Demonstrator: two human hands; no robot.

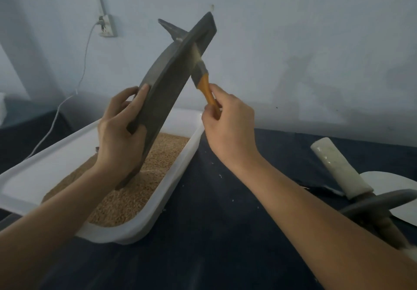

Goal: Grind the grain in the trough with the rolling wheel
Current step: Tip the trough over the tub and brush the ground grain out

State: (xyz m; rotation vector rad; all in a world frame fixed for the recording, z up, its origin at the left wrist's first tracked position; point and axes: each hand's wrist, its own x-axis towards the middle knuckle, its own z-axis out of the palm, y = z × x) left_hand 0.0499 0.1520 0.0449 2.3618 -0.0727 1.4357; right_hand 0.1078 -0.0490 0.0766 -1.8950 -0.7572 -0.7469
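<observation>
A white plastic tray (29,177) holds tan grain (126,195). The left hand (119,136) grips the long dark grey metal trough (167,86), tilted steeply with its lower end in the grain. The right hand (228,122) pinches an orange-handled brush (204,79), bristles touching the trough's upper end. The grey rolling wheel with its white handle (338,170) lies well apart at far right.

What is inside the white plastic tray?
The white plastic tray holds a bed of tan grain. The tilted grey metal trough stands with its lower end in the grain; the left hand covers part of it.
</observation>
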